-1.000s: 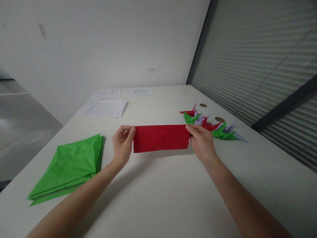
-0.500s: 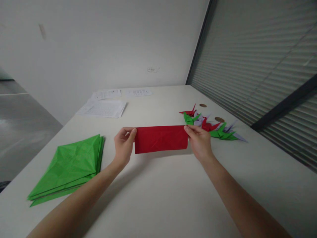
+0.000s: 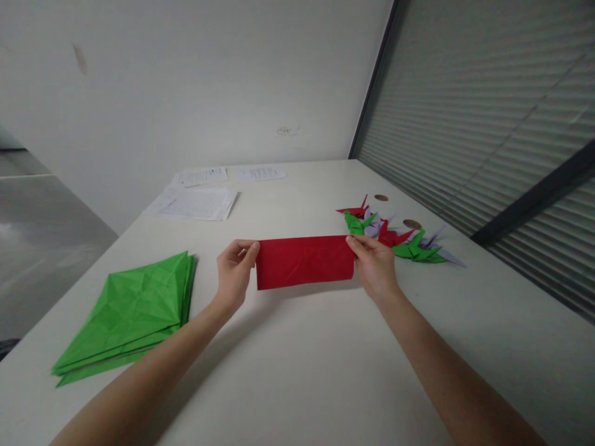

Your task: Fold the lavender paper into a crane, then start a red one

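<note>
A red sheet of origami paper (image 3: 304, 262), a long rectangle in outline, is stretched between my two hands above the white table. My left hand (image 3: 235, 272) pinches its upper left corner between thumb and fingers. At the upper right corner, my right hand (image 3: 375, 265) holds it in the same kind of pinch. Beyond my right hand lie several folded paper cranes (image 3: 394, 235) in red, green and pale purple. Left of my left forearm rests a stack of creased green paper (image 3: 134, 313).
Printed sheets (image 3: 199, 204) lie toward the far left of the white table (image 3: 297, 384). Two round brown discs (image 3: 411, 224) sit near the right edge, beside a window with blinds (image 3: 483, 124). A white wall (image 3: 209, 80) stands behind the table.
My left hand has shifted slightly to the right, and the red paper's left end has moved with it. My right hand and everything on the table look nearly unchanged.
</note>
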`<state>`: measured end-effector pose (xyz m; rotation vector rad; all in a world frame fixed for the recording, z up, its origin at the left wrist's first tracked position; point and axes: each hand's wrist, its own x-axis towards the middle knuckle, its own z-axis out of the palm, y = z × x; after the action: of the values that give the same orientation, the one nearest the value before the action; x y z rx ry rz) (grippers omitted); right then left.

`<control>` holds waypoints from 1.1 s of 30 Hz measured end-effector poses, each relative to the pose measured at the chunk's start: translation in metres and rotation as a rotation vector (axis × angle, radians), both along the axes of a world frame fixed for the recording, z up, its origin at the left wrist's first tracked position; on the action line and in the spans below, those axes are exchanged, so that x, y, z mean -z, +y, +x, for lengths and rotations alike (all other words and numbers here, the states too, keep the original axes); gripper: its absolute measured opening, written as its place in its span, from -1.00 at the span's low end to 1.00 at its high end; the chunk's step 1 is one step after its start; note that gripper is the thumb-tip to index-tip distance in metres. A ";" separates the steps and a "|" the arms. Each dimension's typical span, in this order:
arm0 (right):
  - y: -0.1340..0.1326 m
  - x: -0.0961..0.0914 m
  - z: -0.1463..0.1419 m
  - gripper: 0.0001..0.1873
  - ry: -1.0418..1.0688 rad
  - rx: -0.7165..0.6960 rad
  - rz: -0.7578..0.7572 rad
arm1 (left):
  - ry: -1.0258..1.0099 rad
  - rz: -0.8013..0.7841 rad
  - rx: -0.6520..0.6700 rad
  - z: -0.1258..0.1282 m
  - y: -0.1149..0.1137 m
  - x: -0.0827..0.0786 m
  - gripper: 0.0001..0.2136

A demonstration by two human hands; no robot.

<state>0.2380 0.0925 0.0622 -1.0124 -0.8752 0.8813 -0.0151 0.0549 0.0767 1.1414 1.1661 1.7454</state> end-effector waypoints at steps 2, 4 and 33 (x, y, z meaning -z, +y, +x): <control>0.001 0.001 0.000 -0.66 -0.006 0.002 -0.002 | -0.004 -0.011 0.004 0.000 0.000 0.000 -0.79; 0.001 0.002 0.000 -0.66 -0.002 0.000 -0.010 | -0.013 -0.016 0.007 0.000 0.000 0.000 -0.79; -0.005 -0.011 -0.001 -0.66 -0.012 0.010 0.044 | -0.102 0.035 0.036 -0.005 0.006 0.003 -0.81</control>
<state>0.2365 0.0877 0.0730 -0.9840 -0.8959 0.8450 -0.0203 0.0608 0.0733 1.0743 1.0514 1.7820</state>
